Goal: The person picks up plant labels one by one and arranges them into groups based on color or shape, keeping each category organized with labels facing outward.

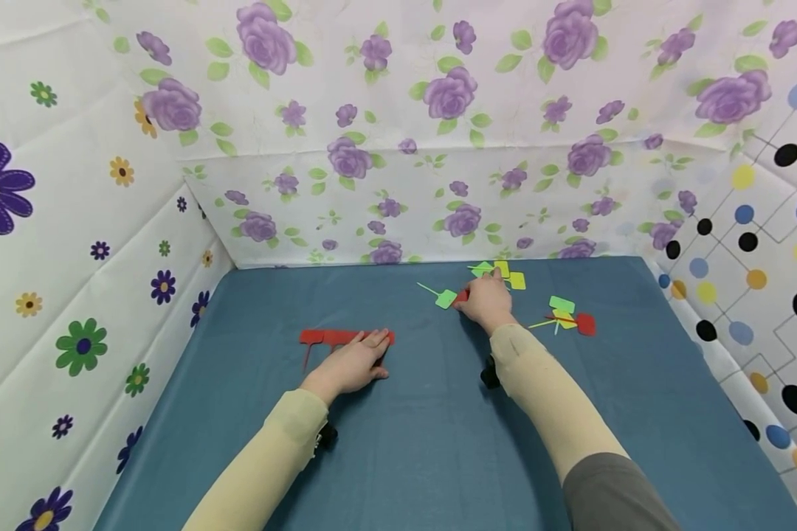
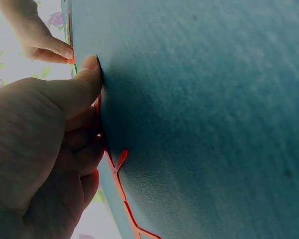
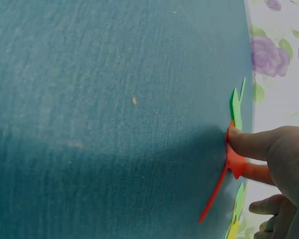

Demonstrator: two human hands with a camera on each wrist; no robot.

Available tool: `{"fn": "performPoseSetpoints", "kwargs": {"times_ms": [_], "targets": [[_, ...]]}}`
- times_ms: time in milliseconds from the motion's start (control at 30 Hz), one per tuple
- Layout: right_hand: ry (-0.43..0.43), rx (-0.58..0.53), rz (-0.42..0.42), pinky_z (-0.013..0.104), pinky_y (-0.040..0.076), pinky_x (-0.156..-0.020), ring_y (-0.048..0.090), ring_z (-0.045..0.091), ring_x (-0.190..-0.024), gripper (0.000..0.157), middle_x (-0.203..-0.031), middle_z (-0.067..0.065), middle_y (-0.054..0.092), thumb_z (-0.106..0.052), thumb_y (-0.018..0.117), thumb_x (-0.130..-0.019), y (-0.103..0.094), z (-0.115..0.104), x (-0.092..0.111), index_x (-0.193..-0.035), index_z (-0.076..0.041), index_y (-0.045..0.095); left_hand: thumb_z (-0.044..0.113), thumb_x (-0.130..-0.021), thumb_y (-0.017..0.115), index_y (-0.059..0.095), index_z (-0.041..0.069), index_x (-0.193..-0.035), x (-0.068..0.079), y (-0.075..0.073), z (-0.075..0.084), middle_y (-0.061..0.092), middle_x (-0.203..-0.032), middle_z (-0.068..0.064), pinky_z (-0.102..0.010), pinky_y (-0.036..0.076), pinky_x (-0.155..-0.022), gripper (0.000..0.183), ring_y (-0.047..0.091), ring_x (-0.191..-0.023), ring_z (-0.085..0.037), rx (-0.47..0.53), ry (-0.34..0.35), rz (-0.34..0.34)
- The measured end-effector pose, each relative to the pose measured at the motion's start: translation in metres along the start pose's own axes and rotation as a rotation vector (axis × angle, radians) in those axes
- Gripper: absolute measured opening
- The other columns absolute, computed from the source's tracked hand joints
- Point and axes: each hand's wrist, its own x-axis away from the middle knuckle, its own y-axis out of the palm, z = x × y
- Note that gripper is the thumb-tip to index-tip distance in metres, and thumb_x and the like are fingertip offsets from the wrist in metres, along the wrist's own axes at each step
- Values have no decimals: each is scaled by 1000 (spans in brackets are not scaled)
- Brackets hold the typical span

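Observation:
Flat red tags (image 1: 313, 336) with thin tails lie side by side in a row on the blue table. My left hand (image 1: 353, 364) rests on the right part of that row, its fingers stretched over the tags and its thumb out to the side. Farther right, my right hand (image 1: 489, 301) pinches another red tag (image 3: 234, 160) between thumb and finger, low over the table. Its thin tail points away from the hand in the right wrist view. A green tag (image 1: 446, 299) lies just left of this red tag, very close or touching.
Behind the right hand lie yellow tags (image 1: 517, 280) and a green tag (image 1: 481, 269) near the back edge. To its right is a small pile with a red tag (image 1: 586, 324), a green tag (image 1: 561, 303) and yellow ones. Flowered cloth walls (image 1: 385, 199) enclose the table (image 1: 425, 442).

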Motion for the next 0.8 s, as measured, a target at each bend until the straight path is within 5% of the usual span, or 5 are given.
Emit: {"fn": "performPoseSetpoints", "kwargs": {"times_ms": [100, 400, 667, 800], "targets": [[22, 8, 25, 64, 48, -114, 21, 54, -157, 42, -147, 34, 55, -45, 83, -93, -2, 1, 2, -97, -4, 81, 38, -108, 66, 36, 4, -167, 0, 1, 0, 26, -175, -12, -47, 16, -134, 75, 25, -162, -30, 2, -1, 0], [106, 19, 8, 60, 60, -97, 26, 53, -155, 54, -139, 33, 63, -57, 85, -88, -8, 15, 4, -79, -4, 77, 38, -108, 66, 36, 4, -167, 0, 0, 0, 26, -175, -12, -47, 16, -134, 75, 25, -162, -29, 5, -3, -13], [136, 23, -7, 64, 58, -100, 20, 52, -158, 68, -160, 34, 43, -56, 86, -88, -8, 24, 3, -118, 5, 79, 39, -107, 67, 36, 5, -167, 0, -1, 2, 26, -175, -11, -46, 16, -134, 75, 25, -162, -28, -5, -11, -16], [144, 30, -11, 63, 60, -96, 18, 51, -159, 66, -161, 34, 41, -55, 85, -88, -6, 26, 3, -111, 6, 80, 39, -107, 67, 36, 5, -167, 1, -1, 2, 26, -175, -11, -45, 15, -134, 75, 25, -162, -28, 1, -13, -17]]}}
